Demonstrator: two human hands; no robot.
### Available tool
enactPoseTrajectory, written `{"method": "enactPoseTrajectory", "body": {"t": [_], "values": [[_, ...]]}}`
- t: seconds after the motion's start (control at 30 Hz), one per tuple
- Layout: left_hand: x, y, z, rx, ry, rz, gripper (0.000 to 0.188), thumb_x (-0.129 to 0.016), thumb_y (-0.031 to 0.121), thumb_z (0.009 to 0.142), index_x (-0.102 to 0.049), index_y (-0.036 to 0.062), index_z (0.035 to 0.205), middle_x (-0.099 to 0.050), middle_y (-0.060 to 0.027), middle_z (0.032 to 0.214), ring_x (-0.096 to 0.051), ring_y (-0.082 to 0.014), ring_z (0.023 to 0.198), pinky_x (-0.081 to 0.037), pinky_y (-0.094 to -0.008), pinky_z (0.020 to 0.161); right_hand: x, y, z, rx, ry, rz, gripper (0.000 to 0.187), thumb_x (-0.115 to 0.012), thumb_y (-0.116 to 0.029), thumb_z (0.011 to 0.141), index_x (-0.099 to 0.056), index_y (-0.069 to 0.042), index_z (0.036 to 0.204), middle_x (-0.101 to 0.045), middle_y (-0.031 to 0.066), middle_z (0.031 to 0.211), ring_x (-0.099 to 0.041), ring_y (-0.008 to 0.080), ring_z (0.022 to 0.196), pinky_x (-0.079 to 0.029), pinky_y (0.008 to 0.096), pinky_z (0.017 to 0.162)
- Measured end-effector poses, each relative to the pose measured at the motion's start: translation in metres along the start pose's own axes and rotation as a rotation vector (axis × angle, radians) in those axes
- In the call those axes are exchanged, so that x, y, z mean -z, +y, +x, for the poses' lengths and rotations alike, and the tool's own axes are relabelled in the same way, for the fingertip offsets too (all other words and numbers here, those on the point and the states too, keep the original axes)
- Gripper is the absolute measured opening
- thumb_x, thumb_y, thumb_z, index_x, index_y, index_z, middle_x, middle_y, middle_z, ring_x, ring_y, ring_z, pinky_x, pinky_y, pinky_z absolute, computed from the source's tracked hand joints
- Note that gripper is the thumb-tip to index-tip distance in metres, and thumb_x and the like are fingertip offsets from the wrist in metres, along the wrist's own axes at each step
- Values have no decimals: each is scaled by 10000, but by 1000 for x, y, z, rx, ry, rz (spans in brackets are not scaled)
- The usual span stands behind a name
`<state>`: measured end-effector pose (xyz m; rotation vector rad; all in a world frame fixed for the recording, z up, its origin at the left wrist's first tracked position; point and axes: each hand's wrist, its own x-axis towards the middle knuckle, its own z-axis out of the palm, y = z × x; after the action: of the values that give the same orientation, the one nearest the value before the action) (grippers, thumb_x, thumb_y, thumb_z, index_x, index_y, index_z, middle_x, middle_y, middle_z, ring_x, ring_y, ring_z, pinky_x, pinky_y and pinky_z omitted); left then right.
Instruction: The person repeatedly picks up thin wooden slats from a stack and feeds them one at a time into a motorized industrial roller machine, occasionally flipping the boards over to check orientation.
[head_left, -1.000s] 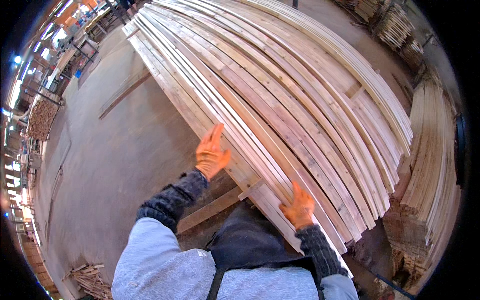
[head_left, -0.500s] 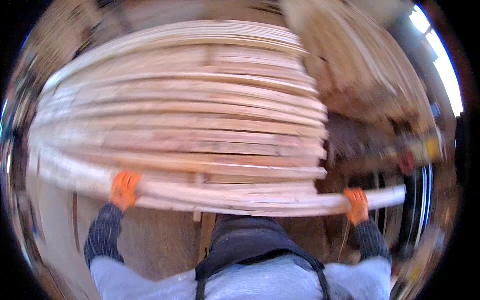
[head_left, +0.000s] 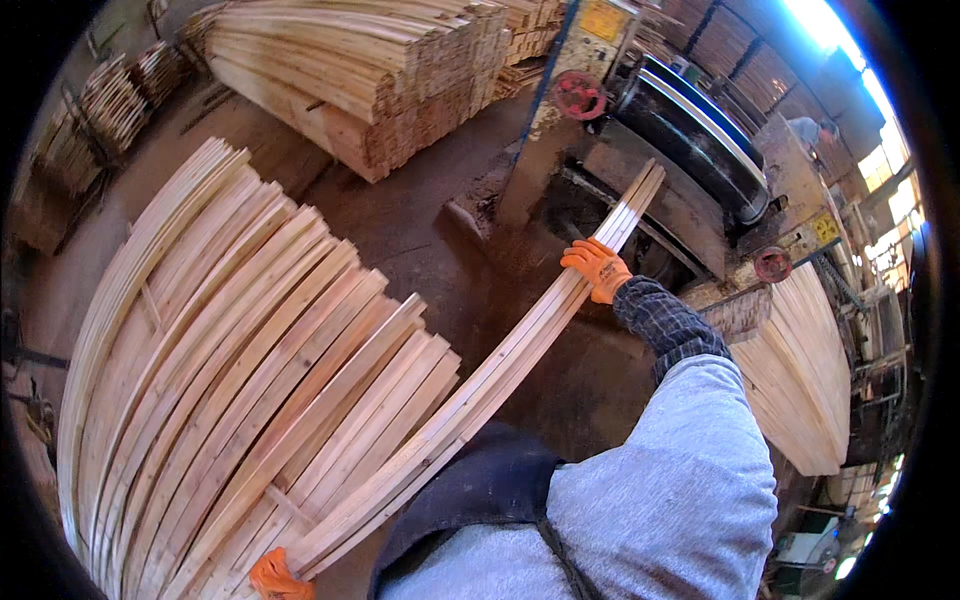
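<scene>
Both my hands wear orange gloves. My right hand is wrapped over a few long, pale wooden boards lying side by side, some way back from their far ends. Low in the picture, my left hand grips the same boards near the lower edge, its fingers partly hidden. The boards slant up to the right past my waist. Their far ends lie over the metal bed of a machine, in front of its dark roller.
A layered stack of boards fills the left side. Beyond it stands a larger lumber pile. The machine carries red handwheels. More boards lie at the right. Another person is beyond the machine.
I have turned right toward the machine. The boards, earlier held crosswise along the stack's near edge, now point at the machine, with both hands still on them.
</scene>
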<state>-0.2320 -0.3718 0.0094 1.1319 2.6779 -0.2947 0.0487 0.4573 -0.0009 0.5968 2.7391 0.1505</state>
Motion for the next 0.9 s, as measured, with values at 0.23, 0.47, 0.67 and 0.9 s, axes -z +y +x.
{"method": "enactPoseTrajectory", "body": {"t": [0.23, 0.47, 0.67, 0.9], "values": [[82, 170, 64, -171, 208, -4, 405, -677, 294, 881, -673, 60, 1212, -681, -155, 1048, -626, -372, 1013, -489, -513, 917, -1, 100, -31, -196, -99, 72, 906, -775, -28, 772, -380, -186, 1572, -295, 58, 1686, -207, 264, 1584, -187, 416, 1317], [83, 326, 156, -247, 173, -242, 346, -781, 308, 683, -598, 122, 909, -652, -134, 855, -660, -372, 771, -492, -497, 664, -29, 79, -58, 160, 185, 271, 919, -828, -20, 648, -490, -141, 1493, -558, 134, 1466, -455, 368, 1427, -324, 478, 1251], [46, 406, 194, -355, 235, -357, 579, -887, 354, 546, -578, 69, 945, -621, -168, 784, -638, -400, 749, -499, -516, 686, -47, -61, -50, 624, 328, 351, 998, -795, -106, 563, -486, -204, 1507, -642, 44, 1354, -591, 256, 1279, -382, 473, 1150], [55, 407, 196, -382, -4, -477, 994, -903, 297, 606, -461, 33, 1456, -679, -250, 1015, -646, -487, 934, -522, -542, 845, -54, -54, -39, 581, 185, 260, 980, -803, -135, 623, -460, -267, 1531, -614, 34, 1415, -578, 253, 1297, -327, 467, 1202]]}}
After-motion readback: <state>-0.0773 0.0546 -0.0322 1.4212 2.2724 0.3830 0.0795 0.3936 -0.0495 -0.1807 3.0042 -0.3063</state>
